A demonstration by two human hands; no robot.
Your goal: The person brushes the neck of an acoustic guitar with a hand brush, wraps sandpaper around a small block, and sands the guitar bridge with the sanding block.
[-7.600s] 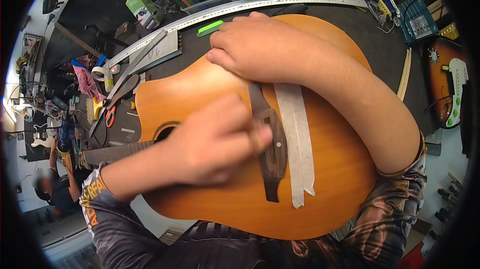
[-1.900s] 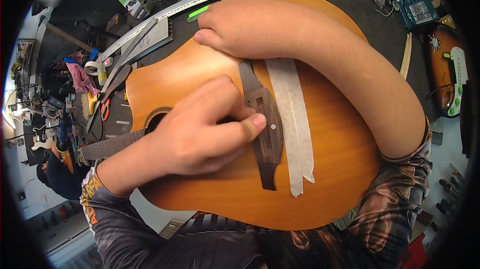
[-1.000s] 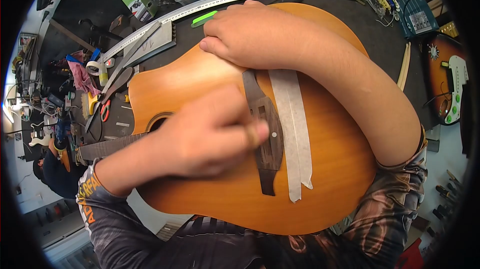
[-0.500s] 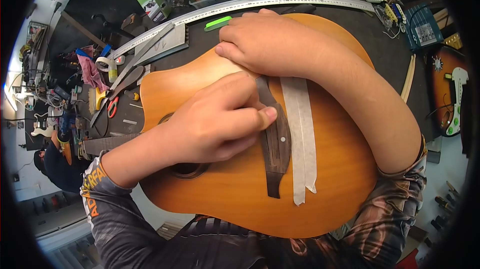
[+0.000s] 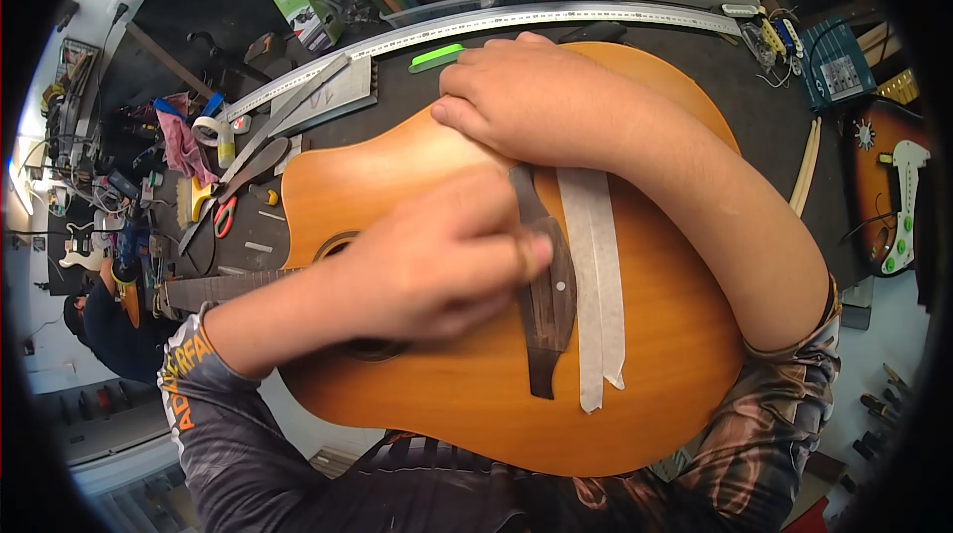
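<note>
An acoustic guitar (image 5: 675, 334) with an amber top lies flat before me. My left hand (image 5: 427, 255) is closed in a fist, smeared by motion, over the top beside the dark wooden bridge (image 5: 549, 315). Its thumb is near the bridge's middle; anything inside the fingers is hidden. Bent over the guitar's far edge, my right hand (image 5: 526, 101) grips the body, with its thumb on the top. Pale strips of masking tape (image 5: 599, 295) run along the bridge's right side. A white dot shows on the bridge. The left forearm partly covers the sound hole (image 5: 382, 349).
Behind the guitar lie a long steel ruler (image 5: 476, 27) and a bright green-handled item (image 5: 437, 58). Red-handled scissors (image 5: 225, 218), a brush (image 5: 194, 198) and tape rolls (image 5: 208, 130) are at left. A sunburst guitar body (image 5: 884, 186) stands at right. Another person (image 5: 119, 320) is far left.
My left hand has blurred with quick motion beside the bridge, its thumb slightly shifted. My right hand keeps its place on the guitar's edge. The whole view has shifted a little.
</note>
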